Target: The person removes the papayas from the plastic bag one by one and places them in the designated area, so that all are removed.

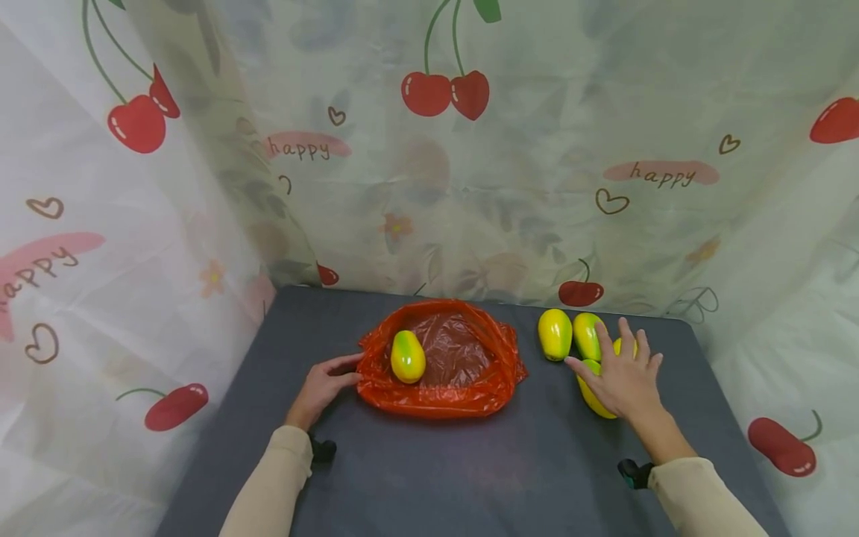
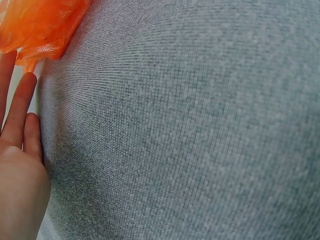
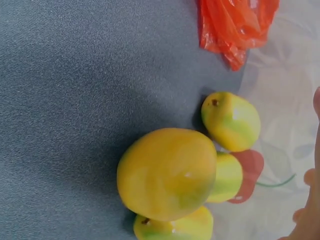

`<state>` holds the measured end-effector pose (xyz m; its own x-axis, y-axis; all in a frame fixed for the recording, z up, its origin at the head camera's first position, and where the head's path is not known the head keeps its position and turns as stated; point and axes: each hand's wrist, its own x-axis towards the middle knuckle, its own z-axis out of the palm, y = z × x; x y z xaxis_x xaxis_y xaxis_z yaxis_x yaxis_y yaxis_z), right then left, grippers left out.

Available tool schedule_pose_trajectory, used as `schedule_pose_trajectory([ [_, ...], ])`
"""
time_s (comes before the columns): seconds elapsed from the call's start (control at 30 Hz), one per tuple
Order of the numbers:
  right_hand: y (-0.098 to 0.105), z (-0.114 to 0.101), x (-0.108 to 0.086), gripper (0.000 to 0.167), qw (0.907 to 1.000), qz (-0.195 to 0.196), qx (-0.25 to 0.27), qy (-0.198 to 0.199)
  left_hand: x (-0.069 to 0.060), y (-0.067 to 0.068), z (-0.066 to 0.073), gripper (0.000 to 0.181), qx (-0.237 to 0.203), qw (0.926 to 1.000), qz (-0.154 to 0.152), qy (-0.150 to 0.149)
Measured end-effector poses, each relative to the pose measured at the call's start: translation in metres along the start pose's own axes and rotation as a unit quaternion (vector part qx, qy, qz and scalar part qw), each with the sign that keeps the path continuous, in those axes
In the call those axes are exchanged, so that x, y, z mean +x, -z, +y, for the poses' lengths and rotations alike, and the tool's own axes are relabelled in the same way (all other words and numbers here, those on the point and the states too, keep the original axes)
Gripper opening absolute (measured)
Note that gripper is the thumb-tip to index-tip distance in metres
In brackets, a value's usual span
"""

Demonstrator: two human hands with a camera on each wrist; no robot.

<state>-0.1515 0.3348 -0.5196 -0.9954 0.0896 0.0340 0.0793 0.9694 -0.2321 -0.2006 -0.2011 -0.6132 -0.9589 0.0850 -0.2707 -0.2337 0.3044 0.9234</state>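
Observation:
An orange-red plastic bag [image 1: 436, 406] lies spread on the dark table with its mouth facing up, and one yellow-green mango [image 1: 408, 358] sits inside at its left. My left hand [image 1: 323, 388] is at the bag's left edge, fingertips touching the plastic; in the left wrist view its fingers [image 2: 22, 107] are fairly straight beside the bag [image 2: 45, 25]. Over a group of several mangoes [image 1: 555, 335] to the right hovers my right hand [image 1: 627, 380], fingers spread and holding nothing. It partly hides them. The right wrist view shows the nearest mango [image 3: 167, 172] large, below the hand [image 3: 312, 195].
The grey-black table [image 1: 483, 477] ends at the back against a white curtain [image 1: 456, 186] printed with cherries and "happy". More of this curtain hangs at the left and right sides. Dark wrist mounts [image 1: 324, 450] are strapped on at both sleeve ends.

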Motion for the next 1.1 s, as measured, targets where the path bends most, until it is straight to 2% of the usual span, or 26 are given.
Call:
schedule_pose_trajectory([
  [0.4, -0.001, -0.023, 0.006, 0.102, 0.9992, -0.016, -0.012, 0.035, 0.000, 0.000, 0.000, 0.048, -0.012, 0.9999, -0.001, 0.001],
  [1.1, -0.018, -0.073, 0.020, 0.102, 0.9948, -0.029, -0.031, 0.092, -0.001, 0.003, 0.001, 0.045, 0.007, 0.9999, -0.009, 0.006],
])
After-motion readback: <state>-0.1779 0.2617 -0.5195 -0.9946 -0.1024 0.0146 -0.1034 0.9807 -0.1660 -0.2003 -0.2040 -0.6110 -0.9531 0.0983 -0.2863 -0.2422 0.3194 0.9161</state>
